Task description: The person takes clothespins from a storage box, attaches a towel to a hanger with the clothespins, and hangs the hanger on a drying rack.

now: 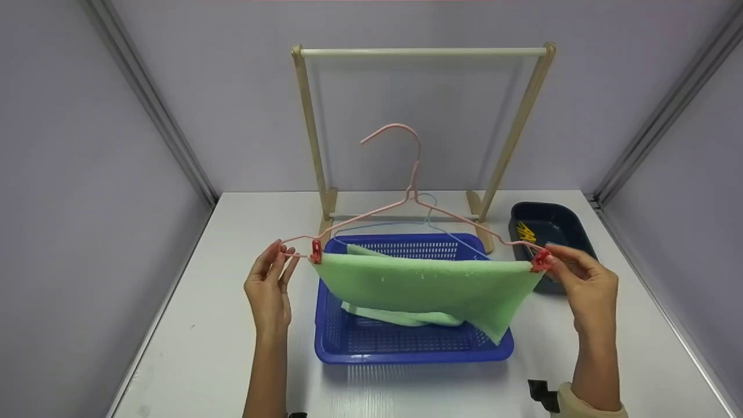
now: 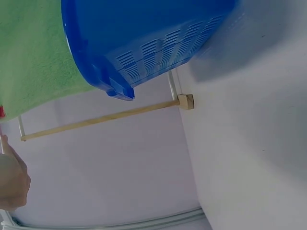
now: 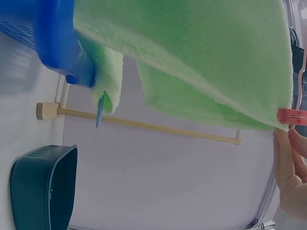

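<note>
A pink wire hanger (image 1: 413, 191) is held up between both hands, its hook pointing up. From its lower bar hangs a green towel (image 1: 429, 284), fastened by a red clothespin (image 1: 316, 251) on the left and another red clothespin (image 1: 541, 260) on the right. My left hand (image 1: 270, 284) pinches the hanger's left end between thumb and fingers. At the opposite end, my right hand (image 1: 589, 284) pinches the hanger right by the red clothespin (image 3: 291, 116). Behind and below the towel, a second green towel (image 1: 400, 315) lies in a blue basket (image 1: 415, 358) with a light blue hanger (image 1: 429, 222).
A wooden rack (image 1: 522, 116) with a white top bar (image 1: 424, 52) stands at the back, behind the basket. To the right sits a dark blue-green tray (image 1: 566, 223) holding yellow clothespins (image 1: 526, 231). Walls enclose the white table (image 1: 203, 360) at the back and sides.
</note>
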### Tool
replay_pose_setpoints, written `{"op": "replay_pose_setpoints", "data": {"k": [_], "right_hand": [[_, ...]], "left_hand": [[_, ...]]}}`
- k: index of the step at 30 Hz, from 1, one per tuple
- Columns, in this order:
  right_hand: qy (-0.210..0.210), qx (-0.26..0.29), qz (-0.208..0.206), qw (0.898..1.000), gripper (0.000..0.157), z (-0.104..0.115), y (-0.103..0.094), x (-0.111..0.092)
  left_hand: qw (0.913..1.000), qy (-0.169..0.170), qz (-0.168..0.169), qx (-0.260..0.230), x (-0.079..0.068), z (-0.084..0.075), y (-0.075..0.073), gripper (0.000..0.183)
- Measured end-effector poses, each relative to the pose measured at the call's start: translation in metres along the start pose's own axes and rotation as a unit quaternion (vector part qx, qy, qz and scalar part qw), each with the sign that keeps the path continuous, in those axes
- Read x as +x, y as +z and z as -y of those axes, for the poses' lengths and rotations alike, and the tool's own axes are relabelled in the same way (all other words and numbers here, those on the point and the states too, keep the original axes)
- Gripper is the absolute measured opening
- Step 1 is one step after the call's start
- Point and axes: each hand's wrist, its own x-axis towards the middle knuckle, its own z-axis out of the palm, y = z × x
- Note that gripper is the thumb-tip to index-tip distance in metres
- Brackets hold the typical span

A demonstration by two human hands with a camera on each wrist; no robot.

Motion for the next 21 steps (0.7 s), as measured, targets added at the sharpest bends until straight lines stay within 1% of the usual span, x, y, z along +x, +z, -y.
{"op": "replay_pose_setpoints", "data": {"k": [7, 9, 12, 14, 17, 19, 21], "right_hand": [[0.019, 0.025, -0.008, 0.999, 0.019, 0.000, 0.001, 0.001], [0.018, 0.028, -0.011, 0.999, 0.018, 0.001, 0.001, 0.002], [0.013, 0.032, -0.019, 0.999, 0.017, 0.001, 0.002, 0.003], [0.009, 0.032, -0.023, 0.999, 0.017, 0.002, 0.003, 0.003], [0.006, 0.041, -0.033, 0.999, 0.018, 0.004, 0.005, 0.004], [0.004, 0.047, -0.042, 0.998, 0.018, 0.005, 0.005, 0.005], [-0.001, 0.057, -0.049, 0.997, 0.018, 0.006, 0.006, 0.005]], "left_hand": [[1.0000, 0.006, 0.000, -0.006, 0.002, -0.001, 0.004, 0.018], [0.9998, 0.001, -0.008, -0.019, 0.003, 0.000, 0.007, 0.017], [0.9980, -0.016, -0.026, -0.055, 0.006, 0.001, 0.013, 0.014], [0.9952, -0.026, -0.042, -0.085, 0.007, 0.002, 0.018, 0.014], [0.9911, -0.032, -0.060, -0.114, 0.007, 0.003, 0.026, 0.017], [0.9897, -0.034, -0.060, -0.125, 0.007, 0.002, 0.031, 0.020], [0.9905, -0.038, -0.047, -0.123, 0.005, 0.002, 0.035, 0.025]]}}
